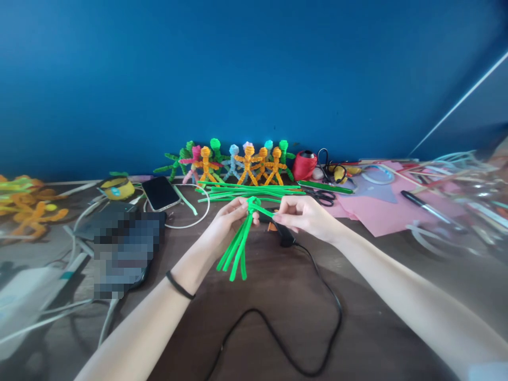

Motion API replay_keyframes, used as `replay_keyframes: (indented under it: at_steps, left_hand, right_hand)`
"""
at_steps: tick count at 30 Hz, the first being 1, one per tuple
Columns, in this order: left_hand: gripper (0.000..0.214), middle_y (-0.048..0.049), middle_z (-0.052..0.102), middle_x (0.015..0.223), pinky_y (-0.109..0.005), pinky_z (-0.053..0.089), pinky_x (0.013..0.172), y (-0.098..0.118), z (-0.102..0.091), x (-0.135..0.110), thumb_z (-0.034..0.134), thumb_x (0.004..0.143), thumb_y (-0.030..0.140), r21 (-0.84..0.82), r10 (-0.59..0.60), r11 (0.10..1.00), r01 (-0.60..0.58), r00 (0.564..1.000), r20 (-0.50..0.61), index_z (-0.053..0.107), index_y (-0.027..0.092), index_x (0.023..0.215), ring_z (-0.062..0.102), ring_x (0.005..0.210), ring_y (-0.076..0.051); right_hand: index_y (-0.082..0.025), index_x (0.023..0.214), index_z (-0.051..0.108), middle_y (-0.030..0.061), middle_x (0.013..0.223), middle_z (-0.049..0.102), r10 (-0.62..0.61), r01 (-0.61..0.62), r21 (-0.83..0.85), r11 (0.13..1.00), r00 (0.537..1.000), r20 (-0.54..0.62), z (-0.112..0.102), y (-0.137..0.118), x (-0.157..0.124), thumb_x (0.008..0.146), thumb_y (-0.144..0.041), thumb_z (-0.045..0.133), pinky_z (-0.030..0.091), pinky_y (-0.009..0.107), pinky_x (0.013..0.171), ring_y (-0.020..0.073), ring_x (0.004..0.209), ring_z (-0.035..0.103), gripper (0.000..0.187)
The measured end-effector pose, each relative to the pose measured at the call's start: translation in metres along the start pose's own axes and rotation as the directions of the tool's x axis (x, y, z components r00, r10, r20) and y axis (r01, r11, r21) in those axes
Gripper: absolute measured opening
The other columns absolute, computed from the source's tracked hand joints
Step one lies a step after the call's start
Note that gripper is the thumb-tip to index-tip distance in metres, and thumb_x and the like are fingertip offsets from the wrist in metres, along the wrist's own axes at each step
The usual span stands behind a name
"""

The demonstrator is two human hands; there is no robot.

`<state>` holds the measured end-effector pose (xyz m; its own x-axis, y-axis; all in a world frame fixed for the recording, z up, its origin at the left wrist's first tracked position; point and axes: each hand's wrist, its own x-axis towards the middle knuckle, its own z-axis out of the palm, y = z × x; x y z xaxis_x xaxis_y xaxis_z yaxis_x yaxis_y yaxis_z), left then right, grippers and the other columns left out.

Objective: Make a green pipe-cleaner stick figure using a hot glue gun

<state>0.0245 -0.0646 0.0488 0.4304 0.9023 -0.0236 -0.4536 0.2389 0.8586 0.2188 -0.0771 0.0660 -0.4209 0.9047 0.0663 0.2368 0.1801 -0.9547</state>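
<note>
My left hand (234,214) pinches the looped top of a bundle of green pipe cleaners (241,243), whose several straight ends hang down below it. One strand runs from that loop to the right, and my right hand (299,213) pinches it between thumb and fingers. Just behind my hands, a pile of loose green pipe cleaners (238,191) lies on the table. Small pipe-cleaner figures (249,161) in orange, green, blue and pink stand in a row against the blue wall.
A black cable (329,288) curves across the brown table (273,280) below my hands. To the left are a phone (161,193), a dark box (105,219) and more orange figures (34,217). Scissors (323,197), pink paper (377,211) and a marker (431,210) lie to the right.
</note>
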Motion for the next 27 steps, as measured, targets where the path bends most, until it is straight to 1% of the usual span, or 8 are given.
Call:
replay_keyframes:
  at_steps: [6, 8, 16, 22, 25, 27]
  left_hand:
    - [0.007, -0.0028, 0.061, 0.062, -0.026, 0.05, 0.063, -0.003, 0.003, -0.001, 0.055, 0.08, 0.014, -0.083, -0.013, 0.996, 0.014, 1.0, 0.009, 0.053, 0.013, 0.074, 0.058, 0.056, -0.011]
    - [0.007, -0.0025, 0.06, 0.063, -0.025, 0.05, 0.064, -0.004, 0.004, -0.002, 0.054, 0.081, 0.014, -0.105, -0.035, 0.994, 0.037, 0.999, 0.017, 0.054, 0.013, 0.074, 0.058, 0.057, -0.01]
    - [0.003, -0.0006, 0.057, 0.066, -0.021, 0.05, 0.063, -0.006, 0.008, -0.006, 0.057, 0.08, 0.016, -0.148, -0.107, 0.982, 0.116, 0.992, 0.061, 0.056, 0.013, 0.08, 0.056, 0.058, -0.008]
    - [0.018, 0.0019, 0.053, 0.063, -0.021, 0.049, 0.062, -0.011, 0.005, -0.004, 0.069, 0.071, 0.022, -0.182, -0.156, 0.965, 0.189, 0.971, 0.181, 0.058, 0.013, 0.083, 0.053, 0.055, -0.007]
    - [0.02, 0.0034, 0.051, 0.059, -0.021, 0.048, 0.059, -0.014, 0.005, -0.003, 0.071, 0.069, 0.023, -0.189, -0.176, 0.956, 0.226, 0.953, 0.249, 0.057, 0.014, 0.079, 0.051, 0.052, -0.006]
    - [0.02, 0.0037, 0.049, 0.057, -0.021, 0.047, 0.057, -0.016, 0.006, -0.003, 0.072, 0.068, 0.024, -0.186, -0.174, 0.954, 0.234, 0.942, 0.288, 0.057, 0.014, 0.077, 0.05, 0.05, -0.006]
  right_hand:
    - [-0.016, 0.061, 0.046, -0.0079, 0.043, 0.045, 0.009, -0.009, 0.014, 1.0, 1.0, 0.007, -0.001, 0.005, 0.003, 0.074, -0.04, 0.065, 0.022, 0.019, 0.038, 0.0028, 0.038, 0.033, 0.033]
    - [-0.016, 0.061, 0.047, -0.0081, 0.043, 0.045, 0.005, -0.005, 0.014, 1.0, 1.0, 0.005, -0.002, 0.008, 0.005, 0.074, -0.04, 0.065, 0.022, 0.019, 0.038, 0.0026, 0.038, 0.033, 0.032]
    - [-0.015, 0.062, 0.049, -0.0069, 0.046, 0.048, 0.001, -0.001, 0.079, 0.997, 1.0, 0.009, -0.004, 0.018, 0.009, 0.071, -0.04, 0.067, 0.025, 0.018, 0.039, 0.0034, 0.04, 0.037, 0.033]
    - [-0.015, 0.066, 0.053, -0.0056, 0.046, 0.051, 0.043, -0.049, 0.131, 0.99, 0.998, 0.05, -0.004, 0.022, 0.01, 0.069, -0.042, 0.069, 0.026, 0.018, 0.038, 0.004, 0.039, 0.039, 0.032]
    - [-0.014, 0.066, 0.055, -0.0033, 0.052, 0.058, 0.041, -0.055, 0.173, 0.983, 0.996, 0.082, -0.002, 0.024, 0.012, 0.065, -0.039, 0.073, 0.033, 0.018, 0.042, 0.0051, 0.043, 0.045, 0.03]
    - [-0.014, 0.068, 0.057, -0.0015, 0.057, 0.062, 0.035, -0.057, 0.2, 0.978, 0.993, 0.113, -0.001, 0.024, 0.012, 0.063, -0.036, 0.075, 0.039, 0.019, 0.048, 0.0065, 0.049, 0.051, 0.029]
